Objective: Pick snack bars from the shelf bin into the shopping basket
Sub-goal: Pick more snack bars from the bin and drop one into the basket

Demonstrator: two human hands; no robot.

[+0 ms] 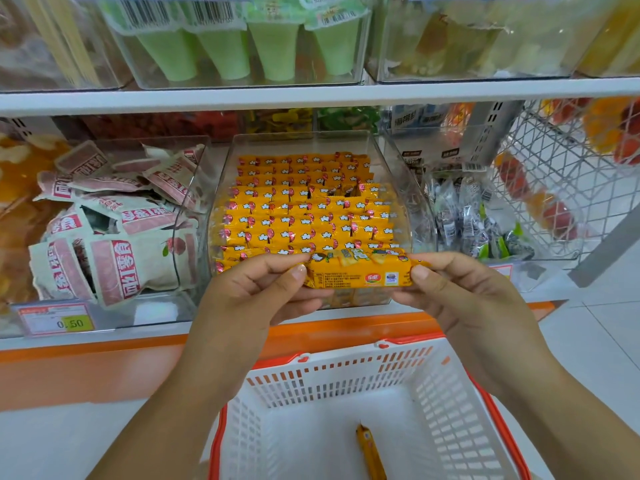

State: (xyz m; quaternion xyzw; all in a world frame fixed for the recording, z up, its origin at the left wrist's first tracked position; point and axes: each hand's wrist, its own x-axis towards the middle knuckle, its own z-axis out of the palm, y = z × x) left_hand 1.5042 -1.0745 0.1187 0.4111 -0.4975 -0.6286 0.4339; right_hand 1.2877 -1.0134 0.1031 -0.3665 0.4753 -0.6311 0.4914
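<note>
- Currently, glossy orange foil-wrapped snack bar (360, 273) is held level, in front of the clear plastic shelf bin (398, 174).
- Grip: left hand (249, 296) pinches its left crimped end; right hand (464, 296) pinches the right end.
- Below, white perforated plastic shopping basket (332, 372), orange-rimmed, contains one matching bar (370, 452).

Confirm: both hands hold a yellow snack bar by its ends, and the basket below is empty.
Not empty: the head view shows one yellow bar lying in the basket. The left hand and right hand do pinch the snack bar by its ends.
</note>
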